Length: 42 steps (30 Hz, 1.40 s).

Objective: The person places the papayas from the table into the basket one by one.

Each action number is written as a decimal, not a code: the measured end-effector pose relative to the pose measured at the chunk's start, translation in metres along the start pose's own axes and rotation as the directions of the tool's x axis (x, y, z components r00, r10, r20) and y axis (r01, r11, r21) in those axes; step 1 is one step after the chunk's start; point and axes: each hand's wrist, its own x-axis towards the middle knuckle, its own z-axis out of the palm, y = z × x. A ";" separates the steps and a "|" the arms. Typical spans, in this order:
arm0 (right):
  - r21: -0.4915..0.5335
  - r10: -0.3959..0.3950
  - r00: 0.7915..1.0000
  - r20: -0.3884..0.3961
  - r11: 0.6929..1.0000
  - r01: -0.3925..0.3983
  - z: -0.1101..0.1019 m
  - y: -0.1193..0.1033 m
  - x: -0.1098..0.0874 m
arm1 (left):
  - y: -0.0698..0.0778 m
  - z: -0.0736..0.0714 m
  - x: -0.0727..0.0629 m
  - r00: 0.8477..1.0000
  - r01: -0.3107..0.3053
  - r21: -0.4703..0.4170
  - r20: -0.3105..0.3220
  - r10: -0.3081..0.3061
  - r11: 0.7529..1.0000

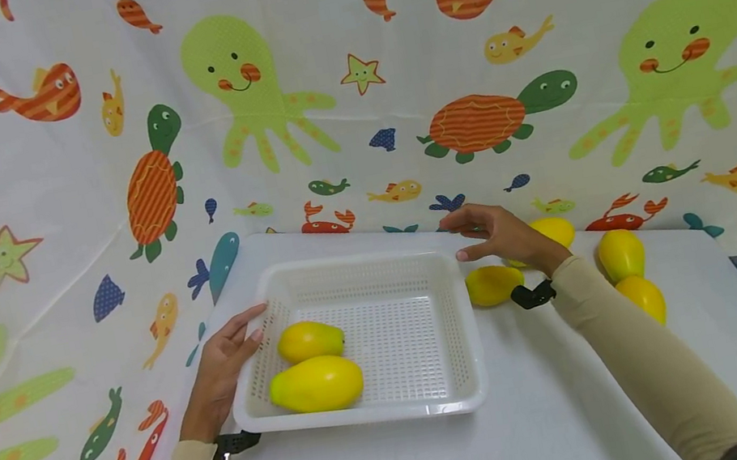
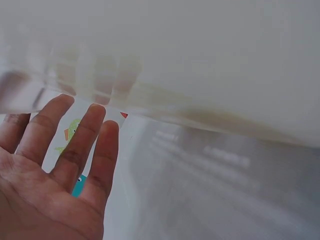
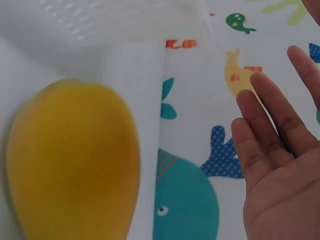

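I see white basket (image 1: 396,324) on desk (image 1: 563,409), two mangoes (image 1: 317,384) inside near left wall. Left hand (image 1: 223,371) flat-fingered against left rim, likely steadying. Right hand (image 1: 498,234) relaxed at far right corner, holding nothing; four loose mangoes (image 1: 492,284) just right of basket.

Head view looks forward and down over the white basket (image 1: 365,337); both wrist views sit close beside the basket's walls.

White basket (image 1: 468,377) with a fine perforated mesh; the mangoes (image 1: 317,383) in it are yellow, shading green at the tips. Beige sleeves (image 1: 647,362). White table (image 1: 566,425). The backdrop (image 1: 44,238) is white — printed with green octopuses, orange-striped fish and turtles, teal whales.
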 end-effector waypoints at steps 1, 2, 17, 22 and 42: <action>-0.007 0.005 1.000 -0.003 1.000 -0.005 -0.001 0.002 -0.002 | 0.000 0.000 0.000 1.000 0.001 0.001 0.001 -0.001 1.000; -0.013 0.014 1.000 -0.008 1.000 -0.014 -0.001 0.005 -0.004 | 0.000 0.000 0.000 1.000 0.003 0.001 0.001 -0.003 1.000; -0.048 0.117 0.992 -0.044 0.992 -0.119 -0.004 0.040 -0.026 | 0.000 0.000 -0.001 1.000 0.016 -0.008 0.000 -0.016 1.000; -0.056 0.112 0.993 -0.031 0.992 -0.114 -0.003 0.049 -0.030 | -0.001 0.000 -0.001 1.000 0.027 0.010 -0.007 -0.027 1.000; -0.115 0.295 0.955 -0.016 0.949 -0.295 0.008 0.074 -0.048 | -0.001 0.000 -0.001 1.000 0.010 -0.044 0.017 -0.009 0.999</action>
